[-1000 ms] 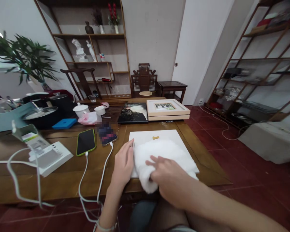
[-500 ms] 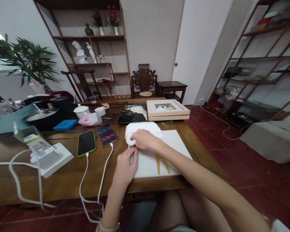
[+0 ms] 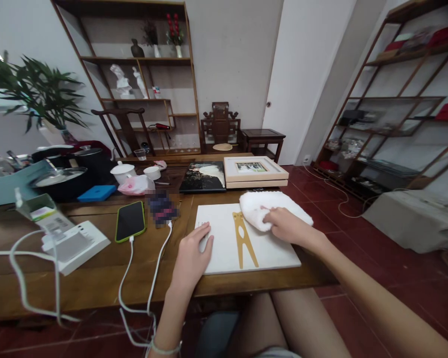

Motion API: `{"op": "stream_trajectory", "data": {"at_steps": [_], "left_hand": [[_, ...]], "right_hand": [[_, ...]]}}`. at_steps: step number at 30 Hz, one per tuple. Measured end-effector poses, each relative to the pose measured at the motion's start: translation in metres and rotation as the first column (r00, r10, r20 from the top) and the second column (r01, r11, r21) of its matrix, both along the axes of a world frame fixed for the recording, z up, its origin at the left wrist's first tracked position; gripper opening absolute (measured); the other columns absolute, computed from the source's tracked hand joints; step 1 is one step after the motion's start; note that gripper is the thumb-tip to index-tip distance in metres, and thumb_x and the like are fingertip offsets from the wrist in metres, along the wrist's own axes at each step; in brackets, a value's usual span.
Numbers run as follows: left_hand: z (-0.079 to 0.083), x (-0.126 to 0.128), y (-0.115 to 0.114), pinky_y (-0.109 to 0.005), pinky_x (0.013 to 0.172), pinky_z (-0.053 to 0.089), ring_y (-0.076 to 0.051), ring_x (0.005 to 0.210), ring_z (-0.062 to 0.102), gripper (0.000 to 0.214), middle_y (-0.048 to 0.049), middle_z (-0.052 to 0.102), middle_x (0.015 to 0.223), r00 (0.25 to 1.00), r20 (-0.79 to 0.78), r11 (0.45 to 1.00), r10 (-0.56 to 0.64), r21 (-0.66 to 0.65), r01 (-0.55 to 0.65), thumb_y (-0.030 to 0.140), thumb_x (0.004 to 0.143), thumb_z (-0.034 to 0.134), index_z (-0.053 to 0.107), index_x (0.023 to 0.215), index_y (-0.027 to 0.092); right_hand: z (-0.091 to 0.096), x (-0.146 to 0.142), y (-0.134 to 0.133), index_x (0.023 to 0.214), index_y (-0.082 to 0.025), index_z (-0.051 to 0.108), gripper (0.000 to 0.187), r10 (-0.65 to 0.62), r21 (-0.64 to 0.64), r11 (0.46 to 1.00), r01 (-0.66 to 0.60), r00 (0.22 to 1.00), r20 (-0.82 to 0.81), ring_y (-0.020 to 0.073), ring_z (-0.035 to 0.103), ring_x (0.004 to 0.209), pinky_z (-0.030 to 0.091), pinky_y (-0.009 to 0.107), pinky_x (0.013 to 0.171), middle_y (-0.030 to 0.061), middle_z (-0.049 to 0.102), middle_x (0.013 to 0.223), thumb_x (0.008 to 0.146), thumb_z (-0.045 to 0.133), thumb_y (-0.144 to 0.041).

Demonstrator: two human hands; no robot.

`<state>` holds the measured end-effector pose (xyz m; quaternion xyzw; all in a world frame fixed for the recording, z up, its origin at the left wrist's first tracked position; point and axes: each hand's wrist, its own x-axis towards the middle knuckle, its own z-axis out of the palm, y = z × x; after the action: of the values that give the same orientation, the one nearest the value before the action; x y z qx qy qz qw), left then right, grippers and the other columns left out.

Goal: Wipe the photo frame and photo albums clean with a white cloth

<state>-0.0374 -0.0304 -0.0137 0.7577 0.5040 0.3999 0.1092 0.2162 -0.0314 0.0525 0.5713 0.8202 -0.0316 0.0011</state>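
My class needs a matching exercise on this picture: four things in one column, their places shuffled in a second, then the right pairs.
Things
1. White cloth
2. Left hand
3. Green-edged phone
4. Blue box

Places
A. Lying on the table with a white cable plugged into its near end
B. Resting at the left edge of the white board
C. Just to the right of the lidded black pan
D. Under the right hand, covering the board's far right corner

Right pairs: 1-D, 2-B, 3-A, 4-C

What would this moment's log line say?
left hand: on board, left side | right hand: holding cloth | cloth: over board's far right corner
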Motion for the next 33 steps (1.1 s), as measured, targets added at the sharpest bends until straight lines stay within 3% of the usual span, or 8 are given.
{"op": "stream_trajectory", "data": {"at_steps": [3, 6, 9, 14, 19, 23, 29, 33], "left_hand": [[-0.001, 0.0, 0.0, -0.042, 0.097, 0.047, -0.024, 0.107, 0.062, 0.027, -0.0114, 0.067, 0.112, 1.0, -0.01, 1.0, 0.0, -0.007, 0.0, 0.024, 0.082, 0.052, 0.068, 0.102, 0.014], [-0.002, 0.001, 0.001, -0.042, 0.098, 0.046, -0.024, 0.107, 0.062, 0.027, -0.0118, 0.067, 0.112, 1.0, -0.015, 1.0, 0.005, -0.01, -0.005, 0.023, 0.082, 0.053, 0.068, 0.102, 0.013], [-0.002, 0.001, 0.001, -0.042, 0.098, 0.046, -0.024, 0.107, 0.062, 0.027, -0.0119, 0.068, 0.111, 1.0, -0.017, 1.0, 0.006, -0.011, -0.006, 0.022, 0.081, 0.053, 0.068, 0.102, 0.013], [-0.002, 0.0, 0.002, -0.042, 0.098, 0.046, -0.024, 0.108, 0.061, 0.025, -0.0106, 0.068, 0.109, 0.999, -0.032, 1.0, -0.014, -0.013, 0.014, 0.022, 0.081, 0.053, 0.069, 0.099, 0.014], [-0.002, -0.002, 0.002, -0.042, 0.098, 0.046, -0.024, 0.108, 0.061, 0.025, -0.0094, 0.069, 0.109, 0.999, -0.03, 1.0, -0.015, -0.013, 0.015, 0.023, 0.081, 0.053, 0.069, 0.098, 0.016], [-0.002, -0.002, 0.002, -0.04, 0.099, 0.046, -0.023, 0.108, 0.061, 0.026, -0.0098, 0.069, 0.109, 1.0, -0.021, 0.999, -0.008, -0.032, 0.008, 0.023, 0.081, 0.053, 0.069, 0.099, 0.014], [-0.001, -0.001, 0.002, -0.039, 0.101, 0.044, -0.023, 0.11, 0.06, 0.028, -0.0107, 0.068, 0.111, 1.0, -0.026, 0.998, -0.003, -0.064, 0.001, 0.024, 0.082, 0.052, 0.069, 0.101, 0.012], [-0.001, 0.0, 0.002, -0.039, 0.101, 0.044, -0.023, 0.11, 0.06, 0.028, -0.0107, 0.067, 0.111, 0.999, -0.033, 0.998, 0.0, -0.063, -0.002, 0.023, 0.082, 0.052, 0.069, 0.101, 0.011]], "right_hand": [[-0.004, -0.002, -0.05, 0.093, -0.016, 0.07, 0.051, 0.003, -0.04, 0.999, -0.004, 1.0, -0.017, 0.0259, 0.051, 0.115, 0.039, 0.035, 0.091, 0.0121, 0.06, 0.122, 0.058, 0.039, 0.005], [-0.01, -0.004, -0.097, 0.085, -0.021, 0.07, 0.047, 0.03, -0.065, 0.997, -0.035, 0.997, -0.075, 0.0238, 0.038, 0.128, 0.034, 0.036, 0.1, 0.0041, 0.043, 0.14, 0.059, 0.039, 0.004], [-0.013, -0.004, -0.114, 0.084, -0.022, 0.069, 0.047, 0.02, -0.053, 0.998, -0.024, 0.997, -0.08, 0.0234, 0.032, 0.131, 0.033, 0.036, 0.101, 0.001, 0.04, 0.142, 0.059, 0.039, 0.004], [-0.003, -0.005, -0.056, 0.092, -0.016, 0.07, 0.047, 0.004, -0.047, 0.999, -0.004, 1.0, -0.012, 0.0259, 0.055, 0.11, 0.04, 0.033, 0.088, 0.0135, 0.059, 0.122, 0.061, 0.039, 0.002], [0.003, -0.002, 0.03, 0.094, -0.014, 0.069, 0.044, 0.034, 0.005, 0.999, -0.034, 0.999, -0.033, 0.0236, 0.06, 0.095, 0.039, 0.027, 0.079, 0.0103, 0.07, 0.098, 0.066, 0.039, 0.0], [-0.001, -0.001, 0.053, 0.09, -0.014, 0.07, 0.042, 0.026, 0.02, 0.999, -0.025, 0.999, -0.04, 0.0242, 0.061, 0.092, 0.039, 0.027, 0.076, 0.0103, 0.07, 0.093, 0.065, 0.039, 0.0], [-0.002, -0.005, -0.018, 0.094, -0.012, 0.069, 0.049, 0.049, -0.006, 0.999, -0.049, 0.998, -0.046, 0.0265, 0.056, 0.106, 0.04, 0.032, 0.086, 0.0143, 0.068, 0.102, 0.06, 0.038, 0.004], [-0.005, -0.007, -0.091, 0.093, -0.013, 0.069, 0.051, 0.069, -0.108, 0.991, -0.078, 0.994, -0.085, 0.0286, 0.037, 0.128, 0.034, 0.04, 0.1, 0.0145, 0.044, 0.137, 0.058, 0.037, 0.005]]}}
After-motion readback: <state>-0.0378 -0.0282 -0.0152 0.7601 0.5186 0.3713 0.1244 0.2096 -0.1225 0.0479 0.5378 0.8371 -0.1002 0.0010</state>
